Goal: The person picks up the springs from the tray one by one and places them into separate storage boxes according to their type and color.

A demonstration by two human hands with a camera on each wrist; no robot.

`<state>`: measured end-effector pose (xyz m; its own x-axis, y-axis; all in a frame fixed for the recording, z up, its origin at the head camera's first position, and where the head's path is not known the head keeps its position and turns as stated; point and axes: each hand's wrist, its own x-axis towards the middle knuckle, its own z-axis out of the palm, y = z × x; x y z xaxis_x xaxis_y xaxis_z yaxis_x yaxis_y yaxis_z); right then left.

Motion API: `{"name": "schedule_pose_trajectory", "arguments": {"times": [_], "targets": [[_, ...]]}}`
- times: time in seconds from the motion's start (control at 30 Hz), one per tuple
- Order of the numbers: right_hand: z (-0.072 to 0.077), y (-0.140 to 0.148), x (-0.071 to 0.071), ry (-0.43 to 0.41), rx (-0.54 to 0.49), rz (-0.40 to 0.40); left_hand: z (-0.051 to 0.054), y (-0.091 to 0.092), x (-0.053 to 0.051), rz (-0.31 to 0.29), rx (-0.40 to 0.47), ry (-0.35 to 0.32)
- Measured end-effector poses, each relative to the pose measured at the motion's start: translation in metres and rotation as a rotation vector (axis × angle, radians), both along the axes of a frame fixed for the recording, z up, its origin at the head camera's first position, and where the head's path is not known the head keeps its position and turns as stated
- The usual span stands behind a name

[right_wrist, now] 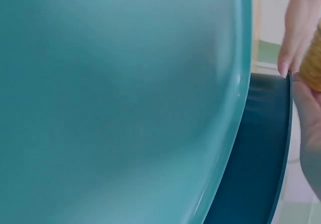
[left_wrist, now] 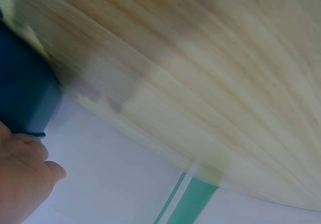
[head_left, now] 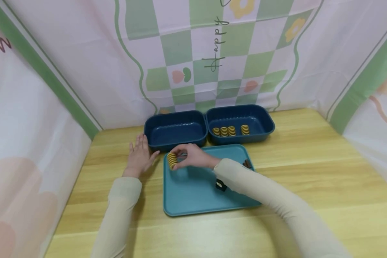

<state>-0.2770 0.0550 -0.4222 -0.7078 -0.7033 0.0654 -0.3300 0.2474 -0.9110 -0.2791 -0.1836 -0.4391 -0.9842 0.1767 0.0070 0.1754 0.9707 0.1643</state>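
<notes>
In the head view my right hand (head_left: 195, 156) pinches a yellow ridged roll with dark grooves (head_left: 172, 161) between thumb and fingers. It holds the roll over the far left corner of the teal tray (head_left: 193, 206). The right wrist view shows the same roll (right_wrist: 312, 66) at its right edge, partly cut off. My left hand (head_left: 138, 157), fingers extended, touches the left end of the left dark blue bin (head_left: 177, 145). In the left wrist view only part of that hand (left_wrist: 25, 176) appears beside the bin (left_wrist: 30, 93).
Several similar rolls (head_left: 224, 132) stand in the right dark blue bin (head_left: 261, 137), which adjoins the left one. A small black object (head_left: 220, 185) and brown sticks (head_left: 247, 164) lie on the tray, partly behind my right sleeve. Patterned cloth (head_left: 177, 50) hangs behind the wooden table (head_left: 193, 236).
</notes>
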Motion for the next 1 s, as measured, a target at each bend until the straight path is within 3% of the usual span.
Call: {"name": "schedule_pose_trajectory", "arguments": {"times": [0.17, 0.33, 1.0], "targets": [[0.006, 0.012, -0.001, -0.157, -0.198, 0.005, 0.001, 0.001, 0.0, -0.002, 0.0, -0.003], [0.012, 0.019, 0.002, -0.237, -0.292, 0.01, 0.002, 0.001, 0.0, -0.001, 0.002, -0.009], [0.019, 0.032, 0.006, -0.26, -0.386, 0.01, 0.001, 0.001, 0.0, -0.001, 0.002, -0.007]]}}
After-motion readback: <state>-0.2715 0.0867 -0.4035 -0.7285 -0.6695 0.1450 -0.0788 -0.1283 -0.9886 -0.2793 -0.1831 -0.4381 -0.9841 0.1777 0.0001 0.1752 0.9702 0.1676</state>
